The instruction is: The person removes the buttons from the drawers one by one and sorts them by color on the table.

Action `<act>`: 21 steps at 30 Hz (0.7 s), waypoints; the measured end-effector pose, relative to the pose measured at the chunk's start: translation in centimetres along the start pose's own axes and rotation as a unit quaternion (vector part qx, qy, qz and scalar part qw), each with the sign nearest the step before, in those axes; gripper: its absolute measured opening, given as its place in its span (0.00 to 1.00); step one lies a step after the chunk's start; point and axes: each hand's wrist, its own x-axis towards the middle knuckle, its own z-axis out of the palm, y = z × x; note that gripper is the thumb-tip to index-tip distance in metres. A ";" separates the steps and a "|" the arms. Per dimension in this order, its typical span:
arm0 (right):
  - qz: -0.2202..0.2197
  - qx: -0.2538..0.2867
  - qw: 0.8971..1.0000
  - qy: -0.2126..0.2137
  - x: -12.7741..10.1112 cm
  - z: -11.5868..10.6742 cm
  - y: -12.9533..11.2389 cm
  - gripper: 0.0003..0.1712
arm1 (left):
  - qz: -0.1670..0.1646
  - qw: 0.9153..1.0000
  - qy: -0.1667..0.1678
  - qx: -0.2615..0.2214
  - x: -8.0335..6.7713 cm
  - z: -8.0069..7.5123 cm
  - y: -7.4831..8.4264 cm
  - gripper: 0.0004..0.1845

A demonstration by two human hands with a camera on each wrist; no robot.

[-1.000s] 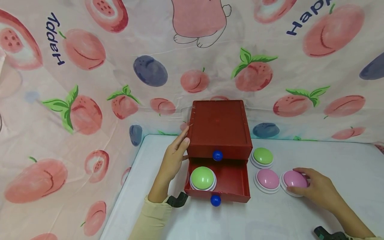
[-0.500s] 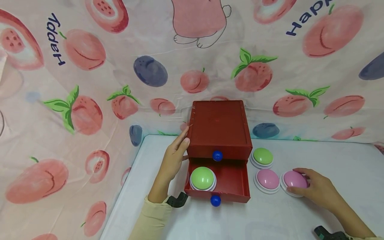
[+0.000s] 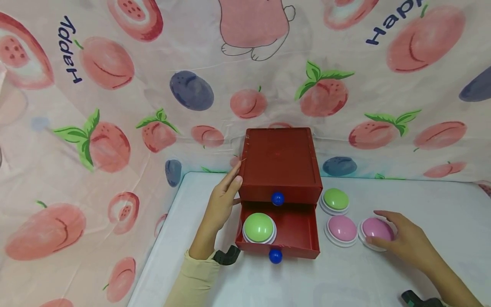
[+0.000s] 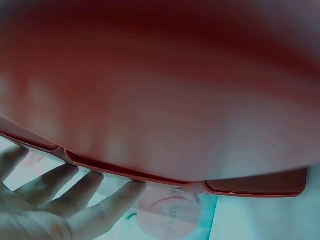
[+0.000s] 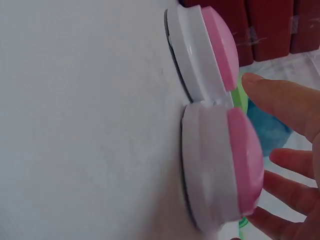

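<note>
My left hand (image 3: pixel 219 204) rests against the left side of a red two-drawer box (image 3: pixel 280 160). In the left wrist view its straight fingers (image 4: pixel 107 207) touch the box's edge. The lower drawer (image 3: pixel 297 228) is pulled out and holds a green dome button (image 3: pixel 258 227) with a white base. My right hand (image 3: pixel 414 241) is spread around the rightmost pink dome button (image 3: pixel 377 229) on the table. The right wrist view shows its thumb (image 5: pixel 280 97) apart from that button, with the other fingers partly hidden behind it.
A second pink button (image 3: pixel 342 228) stands left of the rightmost one, close beside it. Behind it, near the box's right side, is another green button (image 3: pixel 336 199). A blue knob (image 3: pixel 275 256) sticks out from the lower drawer's front. A fruit-print cloth (image 3: pixel 215 115) hangs behind the white table.
My right hand's fingers have loosened and spread a little away from the pink button, the upper finger rising. My left hand and the box have not moved.
</note>
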 end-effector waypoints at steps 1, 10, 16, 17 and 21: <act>-0.003 -0.003 1.000 0.005 0.0 -0.1 -0.3 0.56 | 0.000 1.000 0.000 0.000 0.0 0.0 0.0 0.27; -0.075 0.011 0.993 0.087 -0.6 -1.0 -4.5 0.45 | 0.000 1.000 0.002 0.003 0.0 0.0 0.0 0.28; -0.101 0.026 0.990 0.096 -1.3 -1.7 -8.0 0.41 | -0.002 1.000 0.004 0.002 0.0 0.0 0.0 0.28; -0.109 0.028 0.988 0.102 -1.4 -1.8 -8.6 0.40 | -0.002 1.000 0.004 0.001 0.0 0.0 0.0 0.28; -0.154 0.028 0.979 0.132 -1.8 -2.2 -10.9 0.35 | -0.004 1.000 0.003 -0.006 0.0 0.0 0.0 0.28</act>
